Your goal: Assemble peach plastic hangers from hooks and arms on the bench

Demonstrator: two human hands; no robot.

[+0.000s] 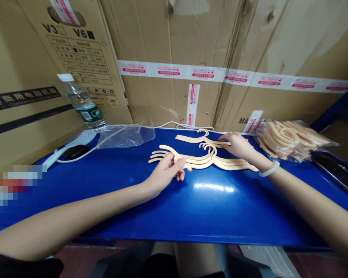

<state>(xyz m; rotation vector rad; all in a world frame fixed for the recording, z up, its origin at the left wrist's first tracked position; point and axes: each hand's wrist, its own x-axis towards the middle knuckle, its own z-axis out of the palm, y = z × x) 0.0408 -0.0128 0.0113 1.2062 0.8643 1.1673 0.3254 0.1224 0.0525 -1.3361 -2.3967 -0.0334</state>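
Note:
My left hand [169, 170] is closed on a beige hanger piece [170, 150], a short curved bar pinched between thumb and fingers. Behind and beside that hand, several beige plastic clothes hangers [230, 165] lie in an overlapping row, their hooks pointing away from me. A separate clothes hanger [191, 138] lies farther back. My right hand [238, 146], with a pale beaded bracelet on its wrist, has its thumb and fingers curled about the right arm of this back hanger. The palm hides part of that arm.
A clear bag of beige hanger parts [290, 139] sits at the right, near a dark phone [336, 172]. On the left are a water bottle [84, 104], an empty plastic bag [124, 136], a white cable and a black mouse [76, 151]. Cardboard [168, 100] walls the blue table [150, 216].

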